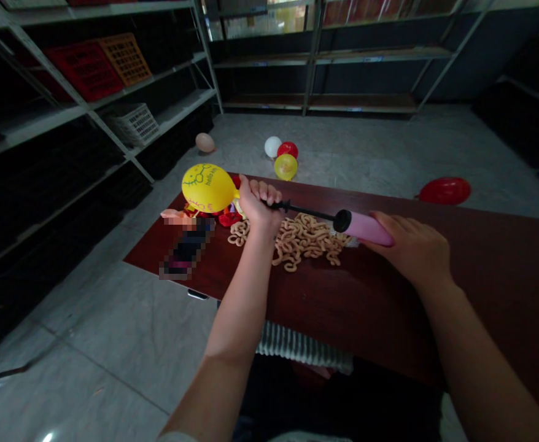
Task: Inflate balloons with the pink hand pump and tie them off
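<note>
Nearest are two bare forearms, reaching out over the near edge of a dark red-brown table point(389, 294) with a smooth, dully shining top.

The left hand point(256, 205) is a tight fist at the far edge of the tabletop. It seems to be clamped round the neck of the yellow balloon point(206, 188), just where the thin black rod of the pump point(366, 227) runs into it. How the neck sits on the pump I cannot tell, as the fingers hide it. The balloon is part-filled, glossy and egg-shaped, with dark printing on its skin, and it bulges out past the far-left corner. The right hand point(412, 248) is wrapped narrowly over the pump's smooth pink barrel, which lies low over the middle of the tabletop.

To do this well, I would say the left fist must stay firm so no air leaks at the neck. The strokes should also run straight along the rod, so the slim rod neither bends nor pulls out of the neck.

Under the rod lies a heap of tan curled loops point(304, 239), rubbery and matte. Limp red balloon skins point(229, 218) lie by the fist, and a dark blurred object point(187, 248) lies near the left edge.

On the pale stone floor beyond rest a white balloon point(272, 146), a small red one point(288, 149), a yellow one point(285, 166) and a larger red balloon point(444, 190). Metal shelving holds a red crate point(85, 69).
</note>
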Motion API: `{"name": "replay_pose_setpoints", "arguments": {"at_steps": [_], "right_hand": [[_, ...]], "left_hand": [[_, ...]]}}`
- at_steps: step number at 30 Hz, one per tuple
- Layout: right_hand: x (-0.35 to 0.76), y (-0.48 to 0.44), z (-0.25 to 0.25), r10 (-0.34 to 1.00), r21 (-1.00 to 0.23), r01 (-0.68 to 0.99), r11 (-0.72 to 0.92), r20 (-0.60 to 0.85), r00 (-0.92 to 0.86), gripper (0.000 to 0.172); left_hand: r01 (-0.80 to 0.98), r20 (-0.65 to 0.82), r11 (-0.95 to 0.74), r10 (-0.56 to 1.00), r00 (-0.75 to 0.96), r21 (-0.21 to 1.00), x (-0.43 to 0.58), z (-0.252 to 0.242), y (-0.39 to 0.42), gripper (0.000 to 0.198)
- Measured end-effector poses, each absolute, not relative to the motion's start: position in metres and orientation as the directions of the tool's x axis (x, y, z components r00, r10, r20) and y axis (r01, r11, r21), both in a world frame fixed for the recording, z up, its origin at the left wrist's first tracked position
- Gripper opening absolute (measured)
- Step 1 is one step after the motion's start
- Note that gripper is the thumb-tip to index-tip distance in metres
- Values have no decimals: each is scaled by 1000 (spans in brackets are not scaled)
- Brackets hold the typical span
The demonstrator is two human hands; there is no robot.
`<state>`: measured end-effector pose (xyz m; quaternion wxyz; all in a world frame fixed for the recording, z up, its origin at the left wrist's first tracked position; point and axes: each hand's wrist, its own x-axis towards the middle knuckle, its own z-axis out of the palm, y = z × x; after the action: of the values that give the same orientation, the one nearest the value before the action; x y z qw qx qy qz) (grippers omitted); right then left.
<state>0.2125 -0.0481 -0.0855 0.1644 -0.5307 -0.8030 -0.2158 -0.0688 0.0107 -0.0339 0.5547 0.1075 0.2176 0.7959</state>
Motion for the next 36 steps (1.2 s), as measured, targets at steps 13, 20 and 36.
{"name": "replay_pose_setpoints", "arguments": {"at_steps": [13,20,36], "right_hand": [[216,-50,-91,762,81,936,343,559,-327,45],[210,-56,-84,758,83,925,372,549,-354,47],[173,-69,-83,845,12,946,324,446,-295,53]], "left_hand": [[-768,17,-340,919,-394,543,-67,-18,-4,61],[-763,31,-335,923,-383,552,-54,-20,-6,60],[-785,-68,-149,969,-237,602,-2,-43,-15,61]]}}
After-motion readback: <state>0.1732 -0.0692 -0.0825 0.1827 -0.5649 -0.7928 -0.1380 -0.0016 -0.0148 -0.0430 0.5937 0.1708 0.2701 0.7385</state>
